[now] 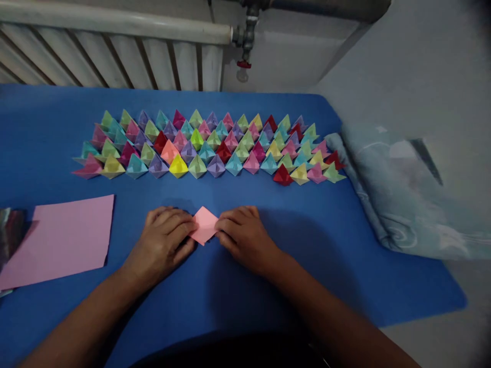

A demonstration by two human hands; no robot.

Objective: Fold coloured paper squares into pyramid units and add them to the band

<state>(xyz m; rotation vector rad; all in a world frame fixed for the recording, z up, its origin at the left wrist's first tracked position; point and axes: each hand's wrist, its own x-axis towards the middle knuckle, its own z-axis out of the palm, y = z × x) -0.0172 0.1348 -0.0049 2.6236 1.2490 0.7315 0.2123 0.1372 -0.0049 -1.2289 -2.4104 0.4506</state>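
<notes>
A small folded pink paper, diamond-shaped, lies between my hands near the middle of the blue table. Its left corner is pinched in my left hand, whose fingers are bent together. At the right corner, my right hand grips the same paper with curled fingers. My thumbs are partly hidden. Just beyond stand several rows of small folded paper boats in many colours.
A pink sheet lies on the blue table at the left, beside a dark stack at the edge. A folded grey-green cloth is at the right. Behind the table are a radiator and a pipe with a red valve.
</notes>
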